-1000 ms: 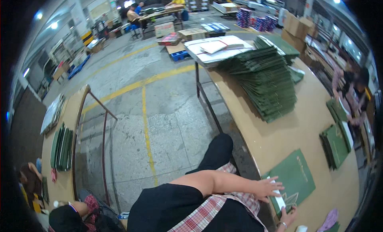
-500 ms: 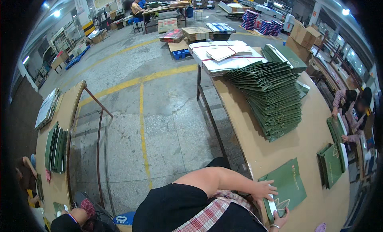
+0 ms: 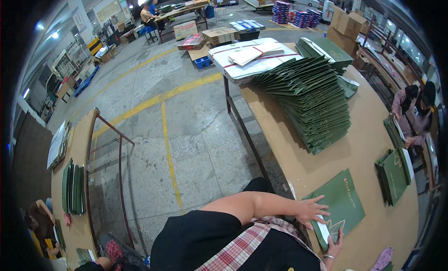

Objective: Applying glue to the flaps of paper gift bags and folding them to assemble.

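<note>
A flat green paper bag (image 3: 343, 203) with a gold line drawing lies on the near part of the brown table. A white strip (image 3: 322, 230) shows along its lower left edge. My left hand (image 3: 311, 211) rests on the bag's left side by the strip, its fingers spread and stretched out. At the bag's lower edge my right hand (image 3: 333, 248) has its fingers bent round the edge beside the drawing. Farther up the table lies a big fanned stack of green paper bags (image 3: 310, 105).
White sheets bound with straps (image 3: 242, 54) lie at the table's far end. Across the table a co-worker (image 3: 415, 110) handles green bags near another bag pile (image 3: 393, 175). A pink cloth (image 3: 383, 258) lies near right. A second table (image 3: 77, 140) stands on the left.
The view has shifted slightly, so the scene sits differently. My left hand's fingers are spread a little wider on the bag. My right hand stays at the lower edge.
</note>
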